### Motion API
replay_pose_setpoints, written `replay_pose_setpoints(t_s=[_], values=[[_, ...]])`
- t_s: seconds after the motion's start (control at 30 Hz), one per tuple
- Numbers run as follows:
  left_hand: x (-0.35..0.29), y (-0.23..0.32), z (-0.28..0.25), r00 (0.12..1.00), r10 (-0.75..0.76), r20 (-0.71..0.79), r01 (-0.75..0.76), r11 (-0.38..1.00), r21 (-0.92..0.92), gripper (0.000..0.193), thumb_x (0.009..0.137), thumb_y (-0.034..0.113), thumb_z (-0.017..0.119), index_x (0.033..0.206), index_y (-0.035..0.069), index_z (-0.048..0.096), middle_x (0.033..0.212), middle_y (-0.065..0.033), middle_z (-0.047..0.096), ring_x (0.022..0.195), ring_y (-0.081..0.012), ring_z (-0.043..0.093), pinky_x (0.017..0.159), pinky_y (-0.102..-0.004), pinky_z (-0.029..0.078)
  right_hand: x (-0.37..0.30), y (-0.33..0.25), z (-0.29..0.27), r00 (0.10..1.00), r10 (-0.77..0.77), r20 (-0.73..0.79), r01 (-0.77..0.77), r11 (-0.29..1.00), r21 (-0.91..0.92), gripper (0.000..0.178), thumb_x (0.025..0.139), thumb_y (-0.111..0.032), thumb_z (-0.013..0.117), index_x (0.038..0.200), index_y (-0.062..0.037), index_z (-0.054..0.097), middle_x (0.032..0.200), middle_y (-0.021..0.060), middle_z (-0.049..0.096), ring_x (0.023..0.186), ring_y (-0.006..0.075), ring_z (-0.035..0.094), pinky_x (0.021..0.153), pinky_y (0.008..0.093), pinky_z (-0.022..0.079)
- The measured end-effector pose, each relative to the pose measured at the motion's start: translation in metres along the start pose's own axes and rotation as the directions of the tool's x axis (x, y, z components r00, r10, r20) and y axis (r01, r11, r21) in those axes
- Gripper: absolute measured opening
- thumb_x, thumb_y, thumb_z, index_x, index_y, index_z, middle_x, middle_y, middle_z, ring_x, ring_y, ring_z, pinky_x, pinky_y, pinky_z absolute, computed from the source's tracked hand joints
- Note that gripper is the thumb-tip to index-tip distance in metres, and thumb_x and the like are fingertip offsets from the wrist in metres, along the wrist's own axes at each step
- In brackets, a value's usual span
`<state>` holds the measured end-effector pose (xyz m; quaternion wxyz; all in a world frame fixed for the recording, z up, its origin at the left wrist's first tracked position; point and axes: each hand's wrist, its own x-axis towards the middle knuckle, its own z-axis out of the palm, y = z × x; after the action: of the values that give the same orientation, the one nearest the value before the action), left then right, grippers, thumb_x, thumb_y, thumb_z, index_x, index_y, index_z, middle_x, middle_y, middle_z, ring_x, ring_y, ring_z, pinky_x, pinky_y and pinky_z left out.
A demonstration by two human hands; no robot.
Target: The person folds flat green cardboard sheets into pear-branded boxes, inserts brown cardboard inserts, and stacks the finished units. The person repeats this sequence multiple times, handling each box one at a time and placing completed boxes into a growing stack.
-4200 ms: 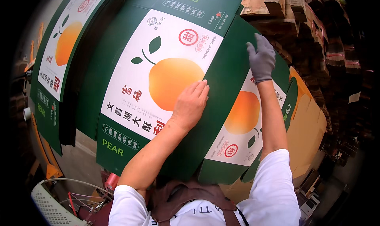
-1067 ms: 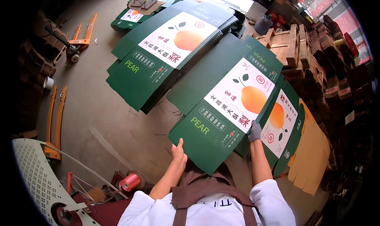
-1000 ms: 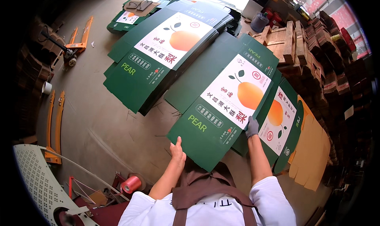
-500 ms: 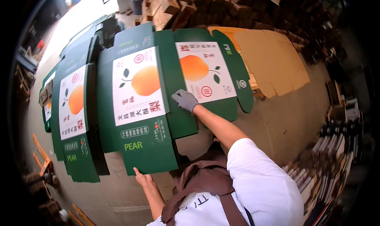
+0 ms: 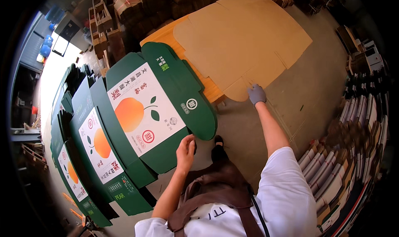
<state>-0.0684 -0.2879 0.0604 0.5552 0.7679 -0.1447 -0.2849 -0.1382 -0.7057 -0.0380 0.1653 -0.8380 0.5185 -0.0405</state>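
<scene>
My right hand [image 5: 257, 95], in a grey glove, is at the near corner of a large plain brown cardboard sheet [image 5: 245, 33], its fingers closed at the edge. That sheet lies flat on a wooden table [image 5: 212, 87]. My bare left hand [image 5: 185, 153] is beside the near edge of a green box blank [image 5: 166, 160] printed with a pear on a white panel. Its fingers are curled together, and nothing shows in them. The blank lies flat, its rounded flap [image 5: 201, 122] next to the table.
More green printed blanks [image 5: 97, 147] lie in stacks to the left. Bundled cardboard [image 5: 145, 4] and wooden crates [image 5: 99, 21] stand behind the table. Stacked flat boards [image 5: 324, 170] fill the right side. An orange pallet-truck part [image 5: 75, 208] shows at lower left.
The view has turned right. My right hand has moved from the green blank to the brown sheet's edge. My left hand has left the lower end of a green blank and moved right.
</scene>
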Motion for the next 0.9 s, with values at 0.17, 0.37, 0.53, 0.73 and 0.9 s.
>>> replay_pose_setpoints(t_s=[0.17, 0.37, 0.53, 0.73, 0.9], values=[[0.170, -0.018, 0.164, 0.919, -0.386, 0.086, 0.395, 0.893, -0.218, 0.045, 0.100, 0.022, 0.056, 0.135, -0.005, 0.048, 0.116, -0.0136, 0.063, 0.111, -0.0217, 0.060, 0.096, -0.0332, 0.047, 0.015, -0.002, 0.005, 0.995, -0.032, 0.091, 0.020, 0.991, 0.135, 0.028, 0.084, -0.030, 0.060, 0.098, -0.0056, 0.059, 0.095, 0.0213, 0.061, 0.091, 0.0407, 0.062, 0.078, 0.0507, 0.050], [0.206, -0.024, 0.223, 0.773, -0.633, 0.022, 0.530, 0.627, -0.572, 0.015, 0.098, 0.021, 0.059, 0.105, 0.008, 0.056, 0.089, -0.0023, 0.065, 0.077, -0.0147, 0.067, 0.065, -0.0281, 0.048, 0.020, 0.018, 0.002, 0.986, -0.046, 0.159, -0.017, 0.927, 0.375, 0.028, 0.085, -0.030, 0.062, 0.096, -0.0048, 0.059, 0.088, 0.0183, 0.066, 0.083, 0.0359, 0.064, 0.073, 0.0452, 0.050], [0.216, -0.024, 0.219, 0.723, -0.683, 0.102, 0.582, 0.524, -0.622, 0.013, 0.095, 0.021, 0.064, 0.097, 0.012, 0.054, 0.081, 0.0004, 0.059, 0.066, -0.0123, 0.058, 0.062, -0.0284, 0.047, 0.018, 0.027, -0.003, 0.980, -0.128, 0.152, 0.026, 0.842, 0.539, 0.029, 0.087, -0.028, 0.064, 0.097, -0.0019, 0.060, 0.081, 0.0153, 0.067, 0.077, 0.0306, 0.065, 0.070, 0.0418, 0.050], [0.206, 0.015, 0.220, 0.791, -0.600, 0.123, 0.520, 0.551, -0.652, 0.017, 0.094, 0.022, 0.067, 0.090, 0.014, 0.052, 0.076, 0.0022, 0.054, 0.061, -0.0115, 0.048, 0.063, -0.0290, 0.046, 0.034, 0.067, -0.039, 0.956, 0.129, 0.264, -0.293, 0.453, 0.842, 0.033, 0.093, -0.038, 0.063, 0.079, -0.0077, 0.060, 0.061, -0.0005, 0.051, 0.053, 0.0070, 0.049, 0.049, 0.0277, 0.044], [0.146, 0.075, 0.222, 0.865, -0.444, 0.235, 0.483, 0.605, -0.633, 0.011, 0.097, 0.020, 0.063, 0.096, 0.015, 0.054, 0.083, 0.0037, 0.057, 0.071, -0.0102, 0.051, 0.071, -0.0281, 0.046, 0.107, 0.135, -0.113, 0.840, 0.478, 0.255, -0.273, -0.034, 0.961, 0.072, 0.092, -0.060, 0.055, 0.135, -0.0023, 0.048, 0.094, 0.0117, 0.062, 0.068, 0.0141, 0.058, 0.059, 0.0291, 0.051]])
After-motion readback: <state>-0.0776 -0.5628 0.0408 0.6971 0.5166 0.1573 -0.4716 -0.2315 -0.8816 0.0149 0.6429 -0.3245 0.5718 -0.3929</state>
